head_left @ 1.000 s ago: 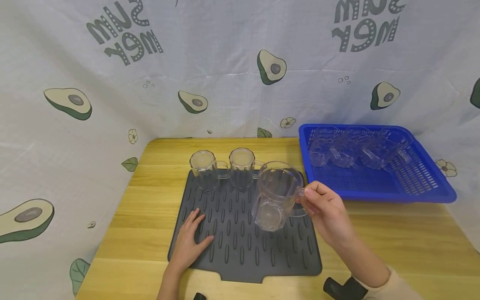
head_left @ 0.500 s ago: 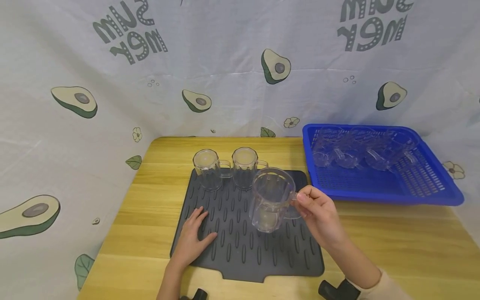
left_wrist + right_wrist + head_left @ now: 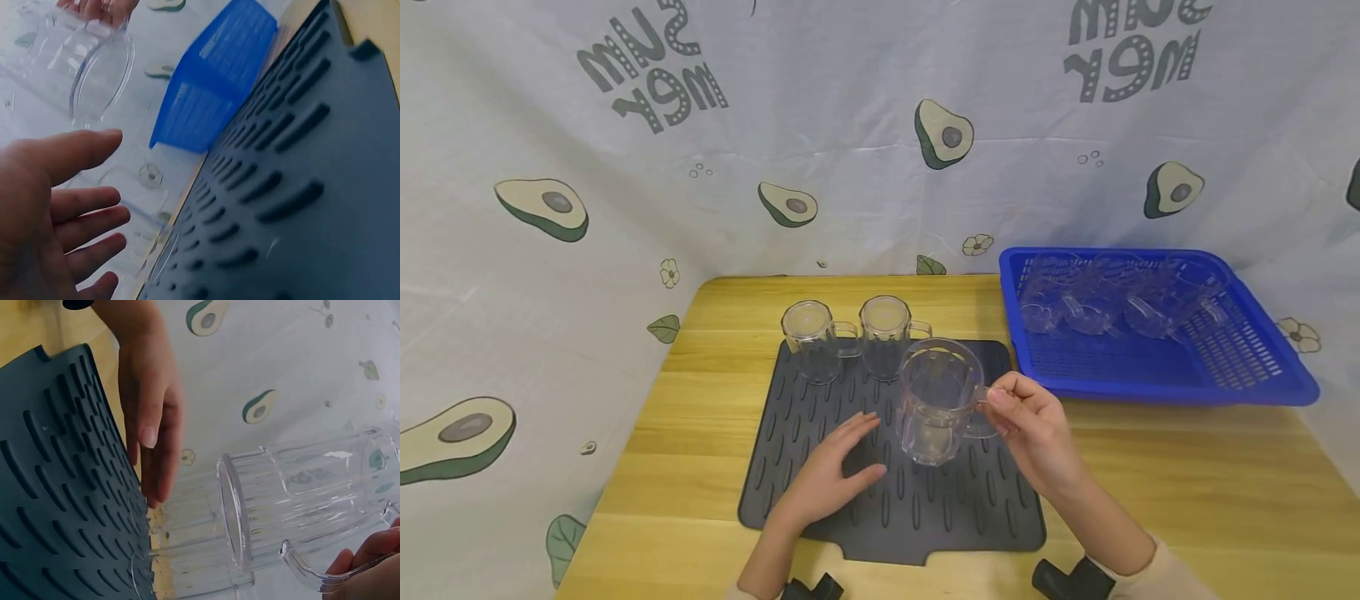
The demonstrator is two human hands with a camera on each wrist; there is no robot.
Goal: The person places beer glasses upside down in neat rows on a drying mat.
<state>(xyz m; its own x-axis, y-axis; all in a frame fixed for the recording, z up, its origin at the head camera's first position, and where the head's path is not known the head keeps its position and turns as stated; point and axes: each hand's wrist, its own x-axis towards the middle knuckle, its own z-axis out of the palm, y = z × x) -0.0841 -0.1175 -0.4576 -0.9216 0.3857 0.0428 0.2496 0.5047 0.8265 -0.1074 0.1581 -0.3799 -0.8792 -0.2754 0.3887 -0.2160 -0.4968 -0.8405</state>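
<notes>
My right hand [image 3: 1037, 429] pinches the handle of a clear glass mug [image 3: 306, 487], holding it above the dark ribbed mat [image 3: 887, 508]. The mug's larger-looking end is uppermost in the head view. My left hand [image 3: 827, 479] hovers over the mat just left of that mug, with its fingers extended, thumb apart and nothing in it. In the left wrist view, the held mug [image 3: 87, 69] appears beyond the left thumb. Two more clear mugs, a left one [image 3: 811, 342] and a right one [image 3: 884, 337], stand upside down side by side along the mat's far edge, handles pointing right.
A blue plastic basket [image 3: 1150, 390] sits on the wooden table [image 3: 662, 450] at the back right, with several clear mugs [image 3: 1090, 312] lying toward its far side. Behind the table hangs a white cloth [image 3: 850, 117] printed with avocados.
The right hand has brought the mug slightly left over the mat and straightened it. The left hand has left its place at the mat's left side and moved right, toward the mug.
</notes>
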